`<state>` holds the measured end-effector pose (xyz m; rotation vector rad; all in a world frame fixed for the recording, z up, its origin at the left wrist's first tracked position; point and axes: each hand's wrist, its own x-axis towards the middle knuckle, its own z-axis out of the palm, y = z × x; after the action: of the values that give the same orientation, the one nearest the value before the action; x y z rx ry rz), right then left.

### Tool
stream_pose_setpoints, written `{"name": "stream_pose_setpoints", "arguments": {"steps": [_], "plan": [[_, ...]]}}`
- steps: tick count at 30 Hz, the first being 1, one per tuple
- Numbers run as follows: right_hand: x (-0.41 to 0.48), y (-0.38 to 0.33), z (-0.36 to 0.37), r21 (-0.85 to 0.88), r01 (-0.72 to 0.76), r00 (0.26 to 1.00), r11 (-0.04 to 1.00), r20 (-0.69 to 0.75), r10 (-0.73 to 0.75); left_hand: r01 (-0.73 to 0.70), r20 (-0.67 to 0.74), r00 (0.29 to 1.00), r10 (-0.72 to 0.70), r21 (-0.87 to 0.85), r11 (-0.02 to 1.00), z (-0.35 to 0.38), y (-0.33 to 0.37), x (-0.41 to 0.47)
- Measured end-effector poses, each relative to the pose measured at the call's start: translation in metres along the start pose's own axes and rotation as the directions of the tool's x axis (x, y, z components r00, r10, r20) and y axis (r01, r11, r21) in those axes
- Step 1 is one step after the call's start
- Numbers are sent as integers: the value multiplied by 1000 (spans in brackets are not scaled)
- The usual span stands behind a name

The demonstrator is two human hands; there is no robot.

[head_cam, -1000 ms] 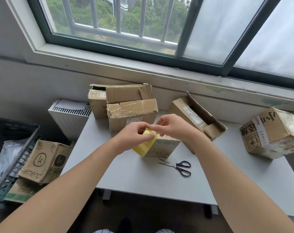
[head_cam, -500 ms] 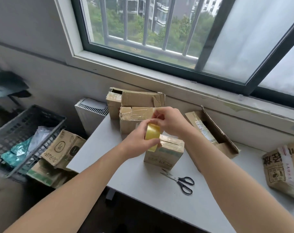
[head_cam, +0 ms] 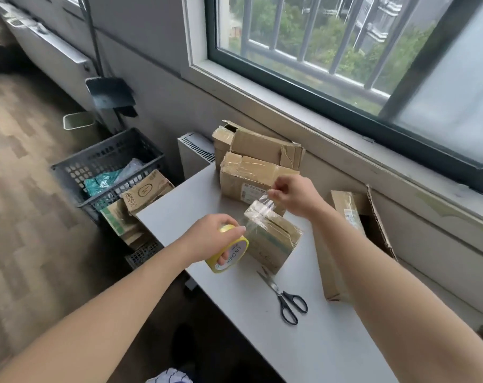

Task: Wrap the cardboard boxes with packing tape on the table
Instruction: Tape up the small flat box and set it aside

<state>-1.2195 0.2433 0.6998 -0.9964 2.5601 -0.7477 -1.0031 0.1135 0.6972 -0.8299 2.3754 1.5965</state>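
Tabletop (head_cam: 304, 341): left hand (head_cam: 207, 239) grips tape roll (head_cam: 229, 254), right hand (head_cam: 295, 194) pinches strip (head_cam: 258, 214), freshly drawn out. We can now seal the cardboard box (head_cam: 273, 239).

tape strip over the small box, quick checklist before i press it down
1. Left hand grips the tape roll: ok.
2. Right hand pinches the free end of the tape strip: ok.
3. Strip runs from the roll across the top of the small box: ok.
4. Strip flat, no twist or fold: cannot tell, the clear film glares.
5. Box top flaps lie closed: ok.
6. Scissors on the table beside the box, for the cut: ok.
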Motion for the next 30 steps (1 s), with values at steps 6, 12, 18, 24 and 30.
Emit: {"name": "stream_pose_setpoints", "arguments": {"steps": [6, 12, 18, 24, 30], "plan": [[18, 9, 25, 15, 2, 1000, 1000, 2, -2, 38, -88, 995, -43, -59, 998, 16, -12, 13], [31, 23, 38, 23, -11, 999, 1000, 47, 9, 86, -104, 991, -89, -35, 996, 23, -27, 33], [36, 33, 50, 101, -78, 994, 992, 83, 70, 111, -100, 988, -115, -43, 993, 34, -42, 50], [40, 38, 51, 153, -137, 972, 979, 209, 104, 130, -110, 985, -135, -52, 990, 52, -47, 62], [41, 35, 48, 136, -181, 969, 974, 196, 153, 152, -104, 982, -160, -82, 985, 59, -36, 75]]}}
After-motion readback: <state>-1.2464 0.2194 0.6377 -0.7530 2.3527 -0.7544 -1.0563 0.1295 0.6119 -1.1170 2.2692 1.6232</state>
